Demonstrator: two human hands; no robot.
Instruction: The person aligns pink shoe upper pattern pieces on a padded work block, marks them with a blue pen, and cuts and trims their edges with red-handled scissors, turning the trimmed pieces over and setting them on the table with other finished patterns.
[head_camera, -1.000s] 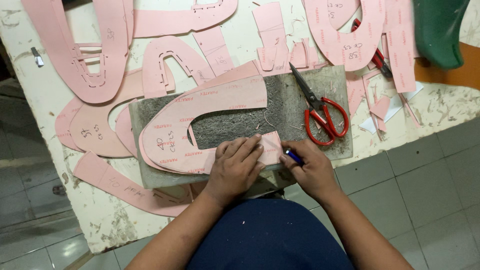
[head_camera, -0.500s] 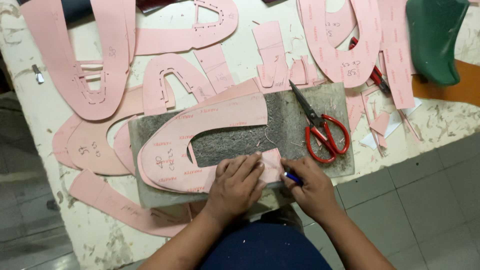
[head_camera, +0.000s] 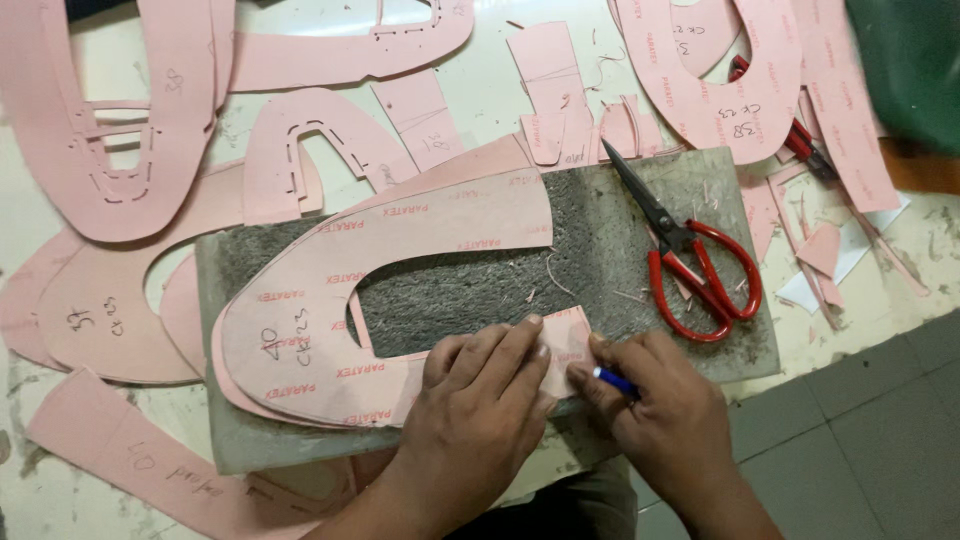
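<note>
Lower centre, the left hand (head_camera: 480, 400) pressed flat on the pink shoe-upper pattern (head_camera: 400, 270); the right hand (head_camera: 665, 415) gripped a blue-handled tool (head_camera: 615, 381) beside it.

A small shoemaking or pattern-cutting workshop, by all signs. Worn white bench (head_camera: 480, 100) strewn with pink card patterns (head_camera: 120, 120) shaped like shoe uppers, each marked by hand with sizes. Scarred grey cutting mat (head_camera: 640, 190) at the centre, littered with paper slivers. Red scissors (head_camera: 690, 260) lying on the mat, offcuts (head_camera: 820, 250) scattered beside. Grey tiled floor (head_camera: 860, 430) below the bench edge.
</note>
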